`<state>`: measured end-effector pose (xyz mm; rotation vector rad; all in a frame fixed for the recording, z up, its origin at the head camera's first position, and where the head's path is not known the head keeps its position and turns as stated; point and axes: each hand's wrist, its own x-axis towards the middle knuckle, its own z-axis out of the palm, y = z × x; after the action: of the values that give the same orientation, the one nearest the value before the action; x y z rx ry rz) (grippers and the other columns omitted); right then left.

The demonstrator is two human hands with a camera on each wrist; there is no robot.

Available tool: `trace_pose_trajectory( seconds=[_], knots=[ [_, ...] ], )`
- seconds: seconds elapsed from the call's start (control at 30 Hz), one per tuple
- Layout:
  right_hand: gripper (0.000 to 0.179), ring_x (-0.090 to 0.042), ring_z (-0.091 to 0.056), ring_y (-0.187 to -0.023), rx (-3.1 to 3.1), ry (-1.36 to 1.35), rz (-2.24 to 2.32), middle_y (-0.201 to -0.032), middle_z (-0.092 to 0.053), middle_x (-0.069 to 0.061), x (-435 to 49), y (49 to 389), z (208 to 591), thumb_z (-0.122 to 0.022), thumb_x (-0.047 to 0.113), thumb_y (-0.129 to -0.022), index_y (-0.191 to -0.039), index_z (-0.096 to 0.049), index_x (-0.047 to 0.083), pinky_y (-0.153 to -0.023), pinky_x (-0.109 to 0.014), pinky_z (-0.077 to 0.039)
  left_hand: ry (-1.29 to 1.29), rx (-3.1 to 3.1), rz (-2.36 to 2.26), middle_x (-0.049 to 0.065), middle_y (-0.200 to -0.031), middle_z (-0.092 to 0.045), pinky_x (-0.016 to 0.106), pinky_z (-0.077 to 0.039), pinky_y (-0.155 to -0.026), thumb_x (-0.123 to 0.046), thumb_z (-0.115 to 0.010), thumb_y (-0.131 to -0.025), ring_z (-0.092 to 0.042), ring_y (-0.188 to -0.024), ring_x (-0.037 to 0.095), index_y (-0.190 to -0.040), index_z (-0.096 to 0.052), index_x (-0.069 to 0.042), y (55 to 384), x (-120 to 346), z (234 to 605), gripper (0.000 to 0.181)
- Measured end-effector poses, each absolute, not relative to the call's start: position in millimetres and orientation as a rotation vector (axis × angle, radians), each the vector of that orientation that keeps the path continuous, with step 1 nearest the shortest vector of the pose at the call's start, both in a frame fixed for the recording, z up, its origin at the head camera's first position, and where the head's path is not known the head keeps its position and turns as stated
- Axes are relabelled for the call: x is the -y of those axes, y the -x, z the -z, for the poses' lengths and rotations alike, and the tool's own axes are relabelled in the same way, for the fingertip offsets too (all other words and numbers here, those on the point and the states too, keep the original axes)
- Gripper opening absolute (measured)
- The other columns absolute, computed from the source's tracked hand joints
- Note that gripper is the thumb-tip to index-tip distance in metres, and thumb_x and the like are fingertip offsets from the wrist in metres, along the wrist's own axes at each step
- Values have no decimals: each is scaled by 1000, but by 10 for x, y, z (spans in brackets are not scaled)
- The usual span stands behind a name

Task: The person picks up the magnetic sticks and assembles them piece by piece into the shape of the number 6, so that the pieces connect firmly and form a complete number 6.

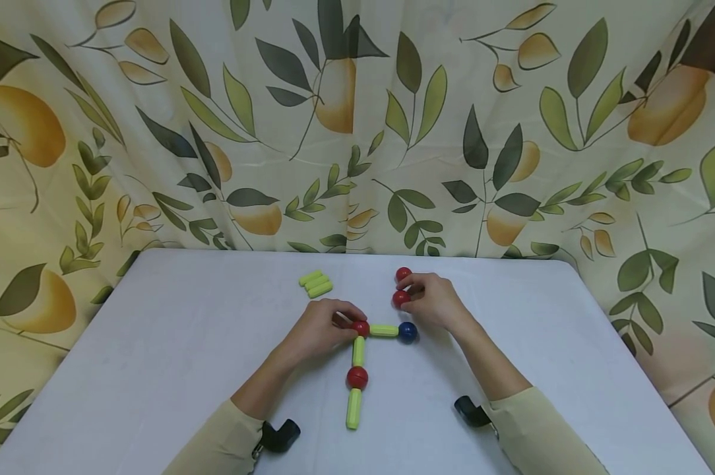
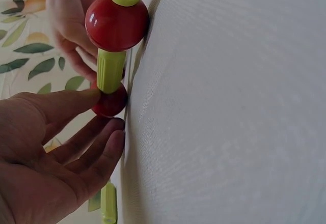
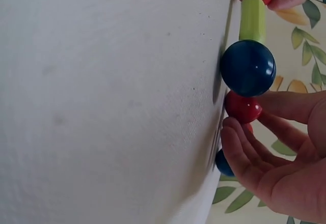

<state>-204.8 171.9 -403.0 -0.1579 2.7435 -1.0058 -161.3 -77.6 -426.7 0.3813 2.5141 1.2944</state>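
Observation:
On the white table, green sticks and balls form an angled chain. Its corner is a red ball (image 1: 361,328), which my left hand (image 1: 320,324) holds between thumb and fingers. One green stick (image 1: 384,330) runs right from that corner to a blue ball (image 1: 407,332). Another stick (image 1: 358,351) comes toward me to a second red ball (image 1: 357,378), with a further green stick (image 1: 353,409) at the near end. My right hand (image 1: 433,300) pinches a loose red ball (image 3: 243,107) just beyond the blue one. Another red ball (image 1: 403,274) sits at its fingertips.
Several loose green sticks (image 1: 317,284) lie together near the table's far edge. In the right wrist view, another blue ball (image 3: 224,163) shows partly behind the right fingers. A leaf-and-fruit curtain (image 1: 357,165) hangs behind the table (image 1: 185,343).

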Motion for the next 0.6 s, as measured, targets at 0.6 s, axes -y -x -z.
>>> trace_pose_trajectory(
  seconds=[0.6],
  knots=[
    [27,-30,-70,-104,-2742,130,1077,-118,-73,-15,-1880,1932,4046,-75,13,-93,-120,-73,11,-87,-40,-60,-389,-2526,-1303,-6,-108,-75,34,-60,-87,-9,-78,-92,-68,-99,18,-110,-79,-25,1620,785,4272,23]
  ],
)
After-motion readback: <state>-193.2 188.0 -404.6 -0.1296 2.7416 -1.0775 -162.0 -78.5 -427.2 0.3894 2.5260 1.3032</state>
